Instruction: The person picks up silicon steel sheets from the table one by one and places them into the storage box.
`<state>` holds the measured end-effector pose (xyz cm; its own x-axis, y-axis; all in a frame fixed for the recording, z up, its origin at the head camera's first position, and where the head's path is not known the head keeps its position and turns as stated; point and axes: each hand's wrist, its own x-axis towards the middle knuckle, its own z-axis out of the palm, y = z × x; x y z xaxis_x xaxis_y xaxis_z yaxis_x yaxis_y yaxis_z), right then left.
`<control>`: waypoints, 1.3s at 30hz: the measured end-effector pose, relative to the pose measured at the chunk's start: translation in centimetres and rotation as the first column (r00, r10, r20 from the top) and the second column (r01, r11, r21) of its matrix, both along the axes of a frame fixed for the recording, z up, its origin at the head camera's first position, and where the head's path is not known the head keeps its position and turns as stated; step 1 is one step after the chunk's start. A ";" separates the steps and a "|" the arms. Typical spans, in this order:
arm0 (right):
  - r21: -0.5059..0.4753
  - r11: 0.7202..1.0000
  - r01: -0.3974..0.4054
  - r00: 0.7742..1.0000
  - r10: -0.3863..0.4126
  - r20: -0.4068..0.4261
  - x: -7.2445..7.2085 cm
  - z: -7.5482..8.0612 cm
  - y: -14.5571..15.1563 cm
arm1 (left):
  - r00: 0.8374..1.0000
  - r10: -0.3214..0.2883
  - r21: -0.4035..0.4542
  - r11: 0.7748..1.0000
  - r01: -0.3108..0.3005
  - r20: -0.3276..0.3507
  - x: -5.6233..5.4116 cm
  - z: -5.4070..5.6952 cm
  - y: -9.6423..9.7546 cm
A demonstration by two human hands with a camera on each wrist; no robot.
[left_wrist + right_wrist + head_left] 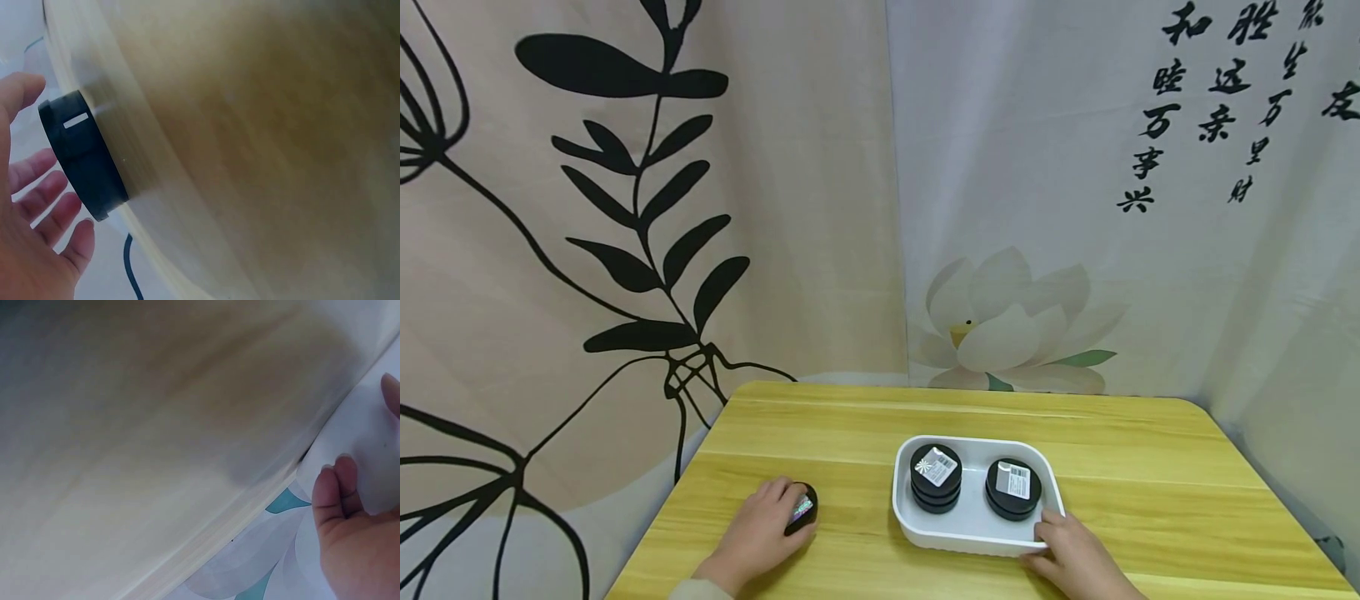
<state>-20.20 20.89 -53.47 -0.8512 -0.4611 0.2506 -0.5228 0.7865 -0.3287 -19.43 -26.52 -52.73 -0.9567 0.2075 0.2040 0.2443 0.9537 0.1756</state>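
Observation:
A black round container [801, 510] with a shiny label lies on the table left of the tray. My left hand [766, 525] is around it, thumb on one side and fingers on the other. In the left wrist view gaps show between the spread fingers and the black container [84, 156], which rests on the tabletop. My right hand [1073, 554] grips the near right corner of a white tray [973, 542], fingers over its rim. Inside the tray stand two stacks of similar black containers, a left stack [936, 477] and a right stack [1013, 489], with barcode labels on top.
The wood-grain table [850, 417] has rounded far corners. Behind it hangs a printed curtain [820, 208] with black plants, a lotus and written characters.

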 end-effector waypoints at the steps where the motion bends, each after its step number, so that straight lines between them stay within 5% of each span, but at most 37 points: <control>1: 0.000 1.000 0.000 1.000 0.000 0.000 0.0 0.0 0.0 | 1.000 0.003 -0.003 1.000 -0.003 -0.002 0.0 0.0 -0.1; 19: -0.010 1.000 -0.018 0.996 0.017 -0.092 0.1 -0.3 0.2 | 0.989 0.105 0.050 0.993 -0.111 0.105 -0.5 -0.6 -1.5; 39: -0.003 1.000 -0.001 1.000 0.001 -0.021 0.1 0.0 0.0 | 0.974 0.152 0.036 0.986 -0.160 0.171 -0.6 -1.2 -2.5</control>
